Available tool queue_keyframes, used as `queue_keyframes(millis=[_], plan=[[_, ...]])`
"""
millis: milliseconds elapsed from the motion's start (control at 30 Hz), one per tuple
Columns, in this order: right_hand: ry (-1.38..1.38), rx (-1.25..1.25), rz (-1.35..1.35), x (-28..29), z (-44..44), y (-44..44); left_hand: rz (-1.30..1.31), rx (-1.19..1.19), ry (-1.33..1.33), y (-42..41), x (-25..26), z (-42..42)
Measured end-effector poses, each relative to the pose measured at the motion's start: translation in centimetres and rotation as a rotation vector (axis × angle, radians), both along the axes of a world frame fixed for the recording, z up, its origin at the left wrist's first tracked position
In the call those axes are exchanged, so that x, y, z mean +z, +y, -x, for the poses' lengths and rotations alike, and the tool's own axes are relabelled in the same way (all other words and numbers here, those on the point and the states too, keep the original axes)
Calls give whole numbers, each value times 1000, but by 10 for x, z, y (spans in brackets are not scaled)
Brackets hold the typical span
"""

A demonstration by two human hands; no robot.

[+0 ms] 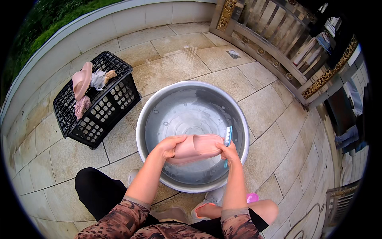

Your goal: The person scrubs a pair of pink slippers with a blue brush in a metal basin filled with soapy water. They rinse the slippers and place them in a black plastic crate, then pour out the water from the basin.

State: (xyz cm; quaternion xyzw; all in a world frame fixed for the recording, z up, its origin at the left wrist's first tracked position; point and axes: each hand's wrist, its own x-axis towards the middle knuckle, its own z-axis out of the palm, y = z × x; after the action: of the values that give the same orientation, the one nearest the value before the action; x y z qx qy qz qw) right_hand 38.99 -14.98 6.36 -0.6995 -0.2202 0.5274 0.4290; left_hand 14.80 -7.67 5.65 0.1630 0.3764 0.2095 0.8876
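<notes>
A pink slide sandal (198,146) is held level over a round metal basin (143,131) with water in it. My left hand (170,145) grips one end of the sandal. At the other end, my right hand (228,151) pinches the sole and also holds a blue scrub brush (229,136), its white bristles upright beside the sandal. A second pink slide sandal (82,81) rests on top of a black plastic crate (115,98), with a pink wad of cloth or mesh (82,106) and a crumpled white piece (98,79) near it.
Stone tiles (179,64) surround the basin. A low wall (128,21) curves behind the crate, and a metal gate (265,47) stands at upper right. A pink plastic object (252,197) lies by my right knee. A hose or cord (310,213) lies at lower right.
</notes>
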Motion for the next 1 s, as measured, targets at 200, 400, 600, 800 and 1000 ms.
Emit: queue_keyframes(millis=[200, 400, 600, 800, 1000], plan=[[50, -441, -54, -35, 17, -12, -564, 212, 789, 12, -16, 22], [657, -639, -86, -57, 71, -15, -245, 112, 276, -31, -32, -7], [1082, -575, -15, -58, 132, -26, -474, 159, 80, -42, -38, -18], [1116, -413, 68, -48, 156, -38, -141, 361, -199, -37, -53, 5], [11, 7, 308, -16, 140, -35, -223, 413, 17, -26, -33, 7]])
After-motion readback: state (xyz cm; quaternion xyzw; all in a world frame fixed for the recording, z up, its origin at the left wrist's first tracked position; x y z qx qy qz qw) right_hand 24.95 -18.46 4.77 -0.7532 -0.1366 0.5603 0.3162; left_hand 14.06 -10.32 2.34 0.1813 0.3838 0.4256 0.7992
